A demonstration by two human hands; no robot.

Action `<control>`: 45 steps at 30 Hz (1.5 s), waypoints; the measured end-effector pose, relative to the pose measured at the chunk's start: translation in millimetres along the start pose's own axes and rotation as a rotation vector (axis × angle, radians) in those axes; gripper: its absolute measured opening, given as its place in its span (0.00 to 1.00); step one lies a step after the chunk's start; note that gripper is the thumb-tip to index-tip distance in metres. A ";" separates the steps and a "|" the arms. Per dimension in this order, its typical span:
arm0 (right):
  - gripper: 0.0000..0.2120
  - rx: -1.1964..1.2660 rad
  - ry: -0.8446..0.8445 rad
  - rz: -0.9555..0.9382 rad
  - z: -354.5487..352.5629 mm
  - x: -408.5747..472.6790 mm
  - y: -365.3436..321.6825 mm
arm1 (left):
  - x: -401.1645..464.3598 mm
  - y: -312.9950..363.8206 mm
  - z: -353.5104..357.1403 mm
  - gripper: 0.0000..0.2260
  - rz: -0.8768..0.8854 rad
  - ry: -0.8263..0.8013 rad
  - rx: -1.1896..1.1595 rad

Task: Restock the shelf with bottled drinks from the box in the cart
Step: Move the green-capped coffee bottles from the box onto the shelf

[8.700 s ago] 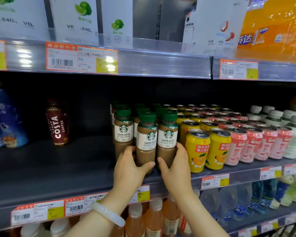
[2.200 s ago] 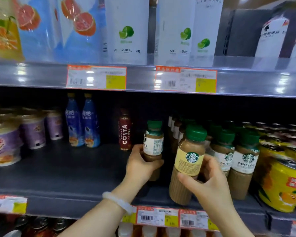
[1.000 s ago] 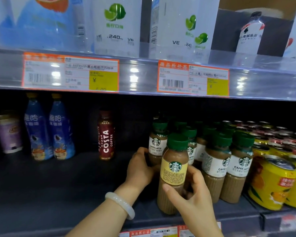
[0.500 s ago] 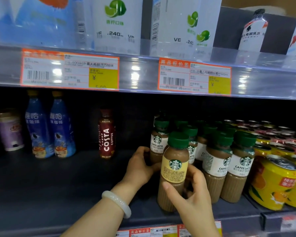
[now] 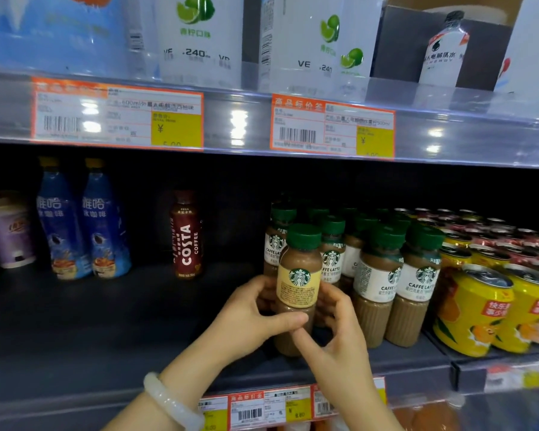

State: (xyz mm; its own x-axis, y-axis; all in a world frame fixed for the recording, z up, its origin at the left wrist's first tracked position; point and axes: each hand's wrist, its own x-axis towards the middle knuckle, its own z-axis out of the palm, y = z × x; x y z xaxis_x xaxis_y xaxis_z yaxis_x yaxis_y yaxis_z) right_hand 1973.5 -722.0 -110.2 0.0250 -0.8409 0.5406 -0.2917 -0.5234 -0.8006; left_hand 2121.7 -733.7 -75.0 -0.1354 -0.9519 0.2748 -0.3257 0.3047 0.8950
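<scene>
A coffee bottle with a yellow label and green cap (image 5: 299,275) stands at the front of the dark middle shelf (image 5: 112,331). My left hand (image 5: 249,318) grips its lower left side, thumb across the front. My right hand (image 5: 339,331) holds its right side, a finger touching the base. Behind and to the right stand several white-labelled caffe latte bottles (image 5: 383,275) in rows. The box and the cart are out of view.
A red Costa coffee bottle (image 5: 185,234) and two blue bottles (image 5: 81,225) stand further left, with purple cups (image 5: 8,234) at the far left. Yellow and pink cans (image 5: 479,306) fill the right. The upper shelf rail (image 5: 240,122) carries price tags below white lime cartons (image 5: 196,38).
My left hand has come off the rear latte bottle and now grips the yellow-labelled bottle together with my right hand. The bottle stays at the shelf front.
</scene>
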 end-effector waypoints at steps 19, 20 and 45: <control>0.20 -0.277 -0.019 -0.067 2.1 -0.3 4.5 | 13.1 -12.6 9.7 0.28 -0.060 0.201 0.134; 0.21 -0.290 -0.029 -0.059 2.1 -0.2 4.0 | 11.8 -13.5 9.5 0.29 -0.068 0.179 0.146; 0.24 -0.286 -0.049 0.016 2.7 3.6 0.3 | 4.4 -19.0 -0.4 0.24 -0.129 0.146 0.111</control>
State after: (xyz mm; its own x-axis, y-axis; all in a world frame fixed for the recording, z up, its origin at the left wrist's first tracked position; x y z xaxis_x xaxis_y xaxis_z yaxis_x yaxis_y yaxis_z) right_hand 1976.1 -725.6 -109.2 0.0622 -0.8583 0.5094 -0.5502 -0.4553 -0.7000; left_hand 2127.6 -743.7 -90.7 0.0478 -0.9753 0.2157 -0.4334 0.1743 0.8842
